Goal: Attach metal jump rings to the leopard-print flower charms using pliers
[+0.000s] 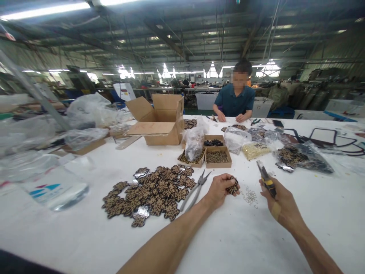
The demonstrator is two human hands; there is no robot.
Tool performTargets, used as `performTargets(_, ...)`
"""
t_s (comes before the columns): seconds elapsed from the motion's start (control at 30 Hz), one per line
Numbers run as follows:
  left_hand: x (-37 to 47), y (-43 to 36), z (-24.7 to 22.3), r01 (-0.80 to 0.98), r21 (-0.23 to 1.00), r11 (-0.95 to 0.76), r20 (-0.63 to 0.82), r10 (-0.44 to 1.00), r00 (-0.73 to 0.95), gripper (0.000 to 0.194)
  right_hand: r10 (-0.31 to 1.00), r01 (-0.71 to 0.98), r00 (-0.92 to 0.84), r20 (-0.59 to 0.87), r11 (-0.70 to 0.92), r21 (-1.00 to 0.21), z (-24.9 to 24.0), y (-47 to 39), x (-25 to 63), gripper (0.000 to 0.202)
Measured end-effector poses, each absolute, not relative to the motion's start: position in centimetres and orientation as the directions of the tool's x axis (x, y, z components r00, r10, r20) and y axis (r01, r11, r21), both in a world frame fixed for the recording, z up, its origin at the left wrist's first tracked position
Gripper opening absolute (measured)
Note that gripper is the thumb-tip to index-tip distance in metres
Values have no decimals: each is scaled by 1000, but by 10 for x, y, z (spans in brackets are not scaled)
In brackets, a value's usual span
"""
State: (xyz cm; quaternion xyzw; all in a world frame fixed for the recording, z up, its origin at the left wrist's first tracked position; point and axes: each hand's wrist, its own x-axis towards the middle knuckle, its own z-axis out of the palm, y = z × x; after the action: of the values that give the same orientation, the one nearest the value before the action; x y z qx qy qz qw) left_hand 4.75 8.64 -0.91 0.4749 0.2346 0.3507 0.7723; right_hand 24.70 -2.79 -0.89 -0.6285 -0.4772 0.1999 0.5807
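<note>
My left hand (221, 189) is closed on a leopard-print patch (232, 185), pinching it between thumb and fingers. In my right hand (281, 203) is a pair of pliers (267, 178) with black and yellow grips, its metal jaws pointing up and away from me. Between both hands lies a scatter of small metal rings (250, 196) on the white table. To the left of my left hand spreads a large heap of leopard-print patches (154, 192), a few showing a shiny silver back. Grey-handled long-nose pliers (195, 188) rest against the heap's right side, jaws slightly apart.
Small cardboard trays of metal parts (218, 157) stand ahead, beside an open cardboard box (162, 125). A bag of gold-coloured pieces (256, 150) and bagged patches (293, 156) lie right. A clear water jug (57, 186) stands left. Across the table sits a co-worker (236, 99).
</note>
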Motion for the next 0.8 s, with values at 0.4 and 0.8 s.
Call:
performTargets(0.4, 50, 88, -25, -347, 878, 329, -44, 777, 628, 43, 808, 39, 578, 118, 117, -992, -9, -31, 259, 65)
performTargets(0.8, 51, 90, -20, -336, 884, 326, -60, 790, 610, 42, 910, 80, 406, 84, 55, -995, -2, -29, 258, 73)
